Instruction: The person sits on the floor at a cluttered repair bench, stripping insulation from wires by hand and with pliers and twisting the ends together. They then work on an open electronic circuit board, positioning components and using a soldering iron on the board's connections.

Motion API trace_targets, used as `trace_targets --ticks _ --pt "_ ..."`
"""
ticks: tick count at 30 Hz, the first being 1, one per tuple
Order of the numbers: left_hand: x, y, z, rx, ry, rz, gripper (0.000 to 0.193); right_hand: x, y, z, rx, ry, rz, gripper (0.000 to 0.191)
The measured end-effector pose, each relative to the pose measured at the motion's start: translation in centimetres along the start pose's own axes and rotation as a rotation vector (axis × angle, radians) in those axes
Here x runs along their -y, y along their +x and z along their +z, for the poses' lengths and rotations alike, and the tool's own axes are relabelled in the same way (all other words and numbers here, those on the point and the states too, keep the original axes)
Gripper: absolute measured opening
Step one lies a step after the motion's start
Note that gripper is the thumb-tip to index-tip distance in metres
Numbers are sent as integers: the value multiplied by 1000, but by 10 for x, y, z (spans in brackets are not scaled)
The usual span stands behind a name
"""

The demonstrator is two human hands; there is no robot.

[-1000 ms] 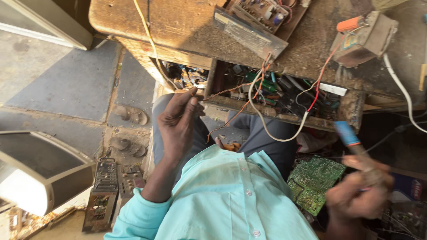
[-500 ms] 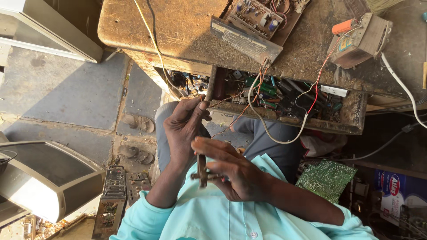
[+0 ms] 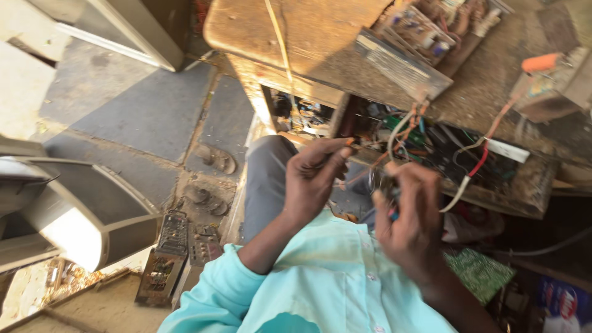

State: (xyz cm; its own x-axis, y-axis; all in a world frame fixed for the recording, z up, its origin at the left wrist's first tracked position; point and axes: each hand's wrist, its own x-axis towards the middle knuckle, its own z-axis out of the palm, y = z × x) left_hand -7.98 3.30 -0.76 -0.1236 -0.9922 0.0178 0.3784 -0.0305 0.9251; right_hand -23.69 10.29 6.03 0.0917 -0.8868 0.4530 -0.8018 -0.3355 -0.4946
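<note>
My left hand (image 3: pixel 314 179) is raised in front of the open drawer (image 3: pixel 524 185) of a worn wooden workbench (image 3: pixel 308 31). Its fingertips pinch a thin wire end with an orange tip (image 3: pixel 349 142). My right hand (image 3: pixel 410 216) is just right of it, blurred, and closed around a small tool; a bit of its blue handle (image 3: pixel 391 213) shows below the fingers. Both hands sit close together by a bundle of orange and white wires (image 3: pixel 404 123) hanging from a circuit board (image 3: pixel 425 37) on the bench top. The drawer is packed with wires and boards.
A box with an orange part (image 3: pixel 549 80) stands on the bench at right. On the floor are a green circuit board (image 3: pixel 481 271), a pair of sandals (image 3: pixel 216 159), an old grey television casing (image 3: pixel 92 216) and an open electronics chassis (image 3: pixel 166 259).
My right hand came in from the far right with the blue-handled tool, crossed my chest, and now sits up beside my left hand at the drawer. The view has shifted closer.
</note>
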Motion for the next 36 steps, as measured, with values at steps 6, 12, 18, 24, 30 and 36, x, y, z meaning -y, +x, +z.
trace_targets --ticks 6,12,18,24,30,36 --pt "-9 0 1 76 -31 49 16 -6 15 8 46 -278 -8 50" --pt "-15 0 -1 129 82 160 16 -2 18 12 83 -269 9 50" --pt "-17 -1 -2 117 191 223 16 -4 16 19 67 -226 4 41" --pt "-13 1 -3 102 260 299 15 -15 11 25 85 -175 78 34" --pt "-13 1 -2 95 364 323 14 -23 5 32 69 -201 53 31" --pt "-12 4 -4 153 483 400 41 -30 1 37 119 -229 109 32"
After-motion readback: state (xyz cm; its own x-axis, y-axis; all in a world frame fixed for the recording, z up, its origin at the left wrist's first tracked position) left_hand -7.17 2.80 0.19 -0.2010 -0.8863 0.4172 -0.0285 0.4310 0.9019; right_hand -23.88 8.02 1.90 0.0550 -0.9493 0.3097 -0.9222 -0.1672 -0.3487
